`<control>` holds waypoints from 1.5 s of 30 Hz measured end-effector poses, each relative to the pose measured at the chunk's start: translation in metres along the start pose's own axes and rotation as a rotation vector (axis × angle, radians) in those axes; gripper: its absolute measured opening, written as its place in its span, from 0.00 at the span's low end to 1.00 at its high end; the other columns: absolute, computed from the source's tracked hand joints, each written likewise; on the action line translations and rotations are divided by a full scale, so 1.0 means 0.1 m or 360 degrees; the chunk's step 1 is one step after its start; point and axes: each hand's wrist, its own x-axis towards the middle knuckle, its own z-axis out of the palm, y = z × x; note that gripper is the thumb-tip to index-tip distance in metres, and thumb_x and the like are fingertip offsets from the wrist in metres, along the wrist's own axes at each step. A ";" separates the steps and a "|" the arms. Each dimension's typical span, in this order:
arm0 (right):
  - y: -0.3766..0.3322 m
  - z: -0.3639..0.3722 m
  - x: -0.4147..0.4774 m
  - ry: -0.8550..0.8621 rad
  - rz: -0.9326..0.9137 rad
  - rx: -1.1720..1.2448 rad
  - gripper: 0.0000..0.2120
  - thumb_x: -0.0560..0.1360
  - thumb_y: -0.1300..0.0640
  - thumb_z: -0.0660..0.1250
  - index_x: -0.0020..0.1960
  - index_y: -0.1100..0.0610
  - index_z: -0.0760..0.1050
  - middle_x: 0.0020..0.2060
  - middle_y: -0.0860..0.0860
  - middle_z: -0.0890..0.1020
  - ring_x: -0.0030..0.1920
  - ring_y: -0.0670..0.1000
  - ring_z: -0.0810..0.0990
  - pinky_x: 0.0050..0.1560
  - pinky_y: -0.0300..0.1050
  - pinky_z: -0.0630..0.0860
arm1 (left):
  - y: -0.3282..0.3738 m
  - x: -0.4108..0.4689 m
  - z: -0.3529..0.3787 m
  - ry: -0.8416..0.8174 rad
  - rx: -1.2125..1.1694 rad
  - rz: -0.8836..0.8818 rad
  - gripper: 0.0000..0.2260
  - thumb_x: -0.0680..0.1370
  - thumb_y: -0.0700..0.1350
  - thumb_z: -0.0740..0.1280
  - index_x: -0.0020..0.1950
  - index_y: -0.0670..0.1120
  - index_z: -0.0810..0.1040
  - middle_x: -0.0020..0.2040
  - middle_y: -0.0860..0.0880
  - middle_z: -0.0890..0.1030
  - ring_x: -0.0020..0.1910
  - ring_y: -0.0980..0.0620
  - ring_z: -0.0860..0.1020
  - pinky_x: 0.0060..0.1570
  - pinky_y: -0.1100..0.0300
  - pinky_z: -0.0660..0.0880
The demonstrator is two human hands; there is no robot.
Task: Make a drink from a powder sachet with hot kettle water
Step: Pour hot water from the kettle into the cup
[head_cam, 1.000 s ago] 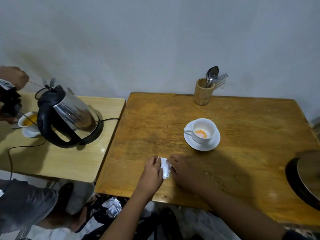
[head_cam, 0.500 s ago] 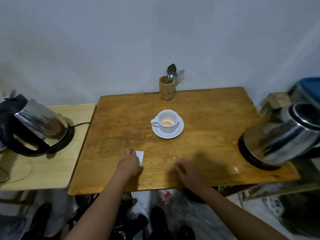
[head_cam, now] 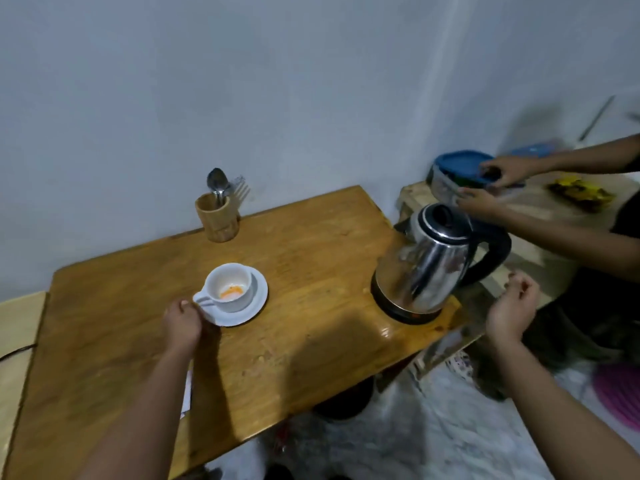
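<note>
Orange powder (head_cam: 231, 292) sits in our cup (head_cam: 228, 287), left hand (head_cam: 182, 322) fingers curled by its saucer (head_cam: 254, 308), right hand (head_cam: 512, 308) fingers spread, empty, near the kettle (head_cam: 429, 268), pouring not yet begun.

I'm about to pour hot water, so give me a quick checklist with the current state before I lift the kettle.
1. Powder in cup: ok, orange powder at the bottom.
2. Cup steadied: ok, left hand at the saucer by the cup handle.
3. Right hand on kettle handle: not ok, open and short of it.
4. Kettle upright on its base: ok.
5. Lid shut: ok.
6. Water hot enough: cannot tell.
</note>
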 end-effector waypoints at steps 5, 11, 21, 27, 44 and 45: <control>-0.33 0.26 0.36 -0.0192 0.0244 0.0313 0.19 0.81 0.51 0.51 0.70 0.54 0.66 0.67 0.52 0.71 0.68 0.51 0.69 0.64 0.42 0.67 | -0.01 -0.03 0.10 0.0033 -0.0172 -0.0005 0.15 0.80 0.40 0.55 0.61 0.33 0.73 0.61 0.32 0.75 0.60 0.34 0.73 0.61 0.45 0.68; -0.44 0.35 0.46 -0.0299 0.0382 0.0289 0.24 0.80 0.44 0.50 0.68 0.57 0.69 0.65 0.55 0.74 0.60 0.50 0.71 0.61 0.42 0.64 | -0.09 0.03 0.10 -0.0071 -0.0068 0.0155 0.15 0.80 0.45 0.57 0.61 0.39 0.74 0.61 0.36 0.76 0.59 0.37 0.73 0.59 0.42 0.70; -0.29 0.19 0.33 -0.0120 0.0281 0.0384 0.12 0.77 0.52 0.57 0.39 0.51 0.75 0.38 0.50 0.79 0.45 0.53 0.77 0.52 0.45 0.75 | -0.05 0.06 0.15 -0.0172 0.0042 0.0388 0.15 0.81 0.41 0.54 0.63 0.37 0.73 0.62 0.34 0.73 0.61 0.37 0.71 0.60 0.44 0.68; -0.27 0.09 0.38 -0.0416 0.0292 0.0484 0.15 0.77 0.57 0.51 0.35 0.55 0.70 0.24 0.54 0.73 0.19 0.47 0.71 0.19 0.34 0.66 | -0.02 0.09 0.22 -0.0073 0.0143 0.0369 0.14 0.80 0.39 0.54 0.60 0.35 0.74 0.59 0.33 0.74 0.58 0.35 0.73 0.57 0.43 0.70; -0.59 0.23 -0.03 -0.0047 0.0334 0.0549 0.13 0.74 0.56 0.61 0.31 0.54 0.71 0.29 0.50 0.75 0.28 0.45 0.74 0.28 0.36 0.70 | 0.11 0.19 0.23 -0.0199 0.0292 0.0057 0.12 0.76 0.40 0.61 0.58 0.36 0.73 0.58 0.34 0.74 0.54 0.36 0.75 0.51 0.42 0.74; -0.62 0.24 -0.05 -0.0035 0.0334 0.0546 0.12 0.73 0.56 0.62 0.31 0.54 0.72 0.30 0.50 0.75 0.29 0.46 0.74 0.28 0.35 0.71 | 0.10 0.19 0.21 -0.0220 0.0291 0.0049 0.13 0.76 0.40 0.61 0.58 0.35 0.73 0.58 0.34 0.74 0.54 0.36 0.75 0.51 0.41 0.74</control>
